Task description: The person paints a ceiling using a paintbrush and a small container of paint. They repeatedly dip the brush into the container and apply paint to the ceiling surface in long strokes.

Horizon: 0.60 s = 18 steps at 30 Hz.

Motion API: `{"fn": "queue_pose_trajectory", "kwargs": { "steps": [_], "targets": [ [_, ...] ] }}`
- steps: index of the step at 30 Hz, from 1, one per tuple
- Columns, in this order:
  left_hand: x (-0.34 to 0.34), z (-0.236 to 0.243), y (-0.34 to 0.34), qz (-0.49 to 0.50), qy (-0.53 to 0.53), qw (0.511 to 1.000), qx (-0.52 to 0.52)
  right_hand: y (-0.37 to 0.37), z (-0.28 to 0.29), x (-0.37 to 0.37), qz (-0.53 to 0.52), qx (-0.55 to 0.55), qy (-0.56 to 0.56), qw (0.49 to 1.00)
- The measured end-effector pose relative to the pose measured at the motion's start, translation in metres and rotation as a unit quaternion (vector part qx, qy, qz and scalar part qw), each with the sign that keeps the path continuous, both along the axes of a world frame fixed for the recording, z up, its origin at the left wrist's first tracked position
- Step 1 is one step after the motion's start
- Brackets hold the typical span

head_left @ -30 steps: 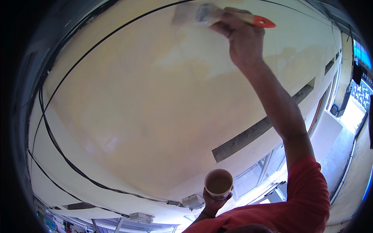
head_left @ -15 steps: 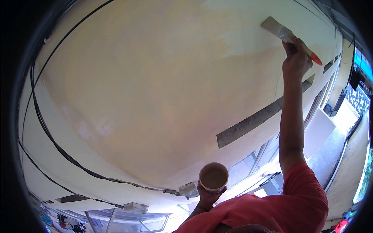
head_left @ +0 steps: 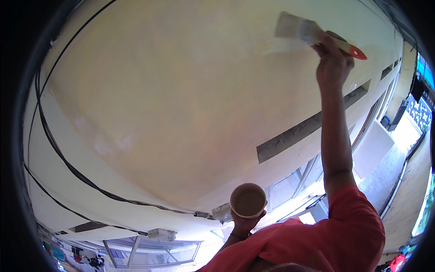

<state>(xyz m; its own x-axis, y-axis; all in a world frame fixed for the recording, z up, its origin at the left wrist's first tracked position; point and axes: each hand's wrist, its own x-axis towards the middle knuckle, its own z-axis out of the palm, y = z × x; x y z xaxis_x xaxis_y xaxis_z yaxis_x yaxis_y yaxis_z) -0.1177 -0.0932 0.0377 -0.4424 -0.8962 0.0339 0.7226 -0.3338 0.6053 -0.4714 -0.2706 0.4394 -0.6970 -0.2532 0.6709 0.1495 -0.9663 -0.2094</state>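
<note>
My right hand (head_left: 334, 61) is raised high at the upper right, closed round the wooden, red-tipped handle of a wide paintbrush (head_left: 297, 28). The blurred bristles lie against or just over a pale, patchy cream-and-yellow wall (head_left: 172, 104); contact is unclear. Low in the middle, my left hand (head_left: 244, 223) holds a round cup (head_left: 247, 199) from below, with greyish-beige liquid inside and its fingers partly hidden behind it.
A long grey recessed slot (head_left: 290, 140) crosses the wall's right part. Black cables (head_left: 90, 183) loop down the left to pale junction boxes (head_left: 161, 235). Windows (head_left: 152, 251) line the lower edge. A narrow bright passage (head_left: 385, 174) runs along the far right.
My right hand with the brush swept right and down, then came back a little left and up. The cup appears slightly higher in the picture as the whole view shifted.
</note>
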Motion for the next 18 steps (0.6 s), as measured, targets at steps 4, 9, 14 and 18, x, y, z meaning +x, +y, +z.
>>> {"fn": "queue_pose_trajectory", "kwargs": {
  "steps": [4, 9, 14, 18],
  "targets": [
    [0.011, -0.007, 0.01, -0.002, -0.016, 0.998, -0.056, 0.012, -0.009, -0.049, -0.069, 0.018, -0.112, 0.991],
    [0.009, -0.006, 0.004, -0.114, 0.272, 0.95, 0.105, 0.036, -0.025, 0.046, -0.171, -0.002, 0.043, 0.984],
    [0.0, -0.001, -0.007, -0.126, 0.255, 0.954, 0.097, 0.047, -0.034, 0.096, -0.119, -0.11, 0.27, 0.949],
    [-0.006, 0.002, -0.005, -0.131, 0.268, 0.948, 0.113, 0.029, -0.017, 0.004, -0.057, 0.063, 0.119, 0.989]
  ]
}}
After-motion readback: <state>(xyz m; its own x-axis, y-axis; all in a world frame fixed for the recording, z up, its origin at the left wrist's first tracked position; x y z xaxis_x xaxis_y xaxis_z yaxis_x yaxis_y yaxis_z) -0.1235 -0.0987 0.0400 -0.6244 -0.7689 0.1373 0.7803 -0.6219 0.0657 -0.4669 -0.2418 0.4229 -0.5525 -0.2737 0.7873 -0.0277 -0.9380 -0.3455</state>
